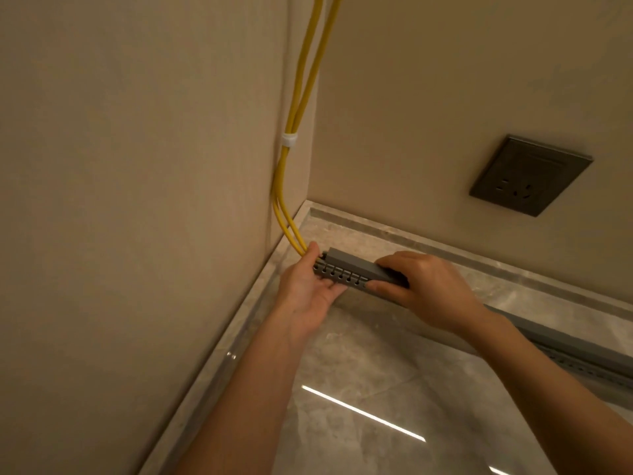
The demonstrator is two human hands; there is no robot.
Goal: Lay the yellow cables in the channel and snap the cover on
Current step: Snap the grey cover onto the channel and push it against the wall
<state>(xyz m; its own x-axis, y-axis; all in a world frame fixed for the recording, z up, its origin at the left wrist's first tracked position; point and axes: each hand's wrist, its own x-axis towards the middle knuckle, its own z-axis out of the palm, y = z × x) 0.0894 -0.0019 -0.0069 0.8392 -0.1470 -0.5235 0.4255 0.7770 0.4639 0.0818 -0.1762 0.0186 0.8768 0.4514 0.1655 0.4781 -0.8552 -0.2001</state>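
Yellow cables [297,108] hang down the wall corner, bound by a white tie [289,139], and bend into the left end of a grey slotted channel [340,276] lying on the floor along the wall. A grey cover [356,265] sits on top of the channel. My left hand [308,289] holds the channel's left end, thumb at the cables' entry and fingers under the slotted side. My right hand [421,286] grips the channel and cover from above, thumb on the near side. The cables inside are hidden by the cover.
A dark wall socket [529,174] sits on the right wall above the marble skirting [445,250]. The channel continues to the right edge [582,354] behind my right forearm. Glossy marble floor [359,389] lies in front; the left wall stands close.
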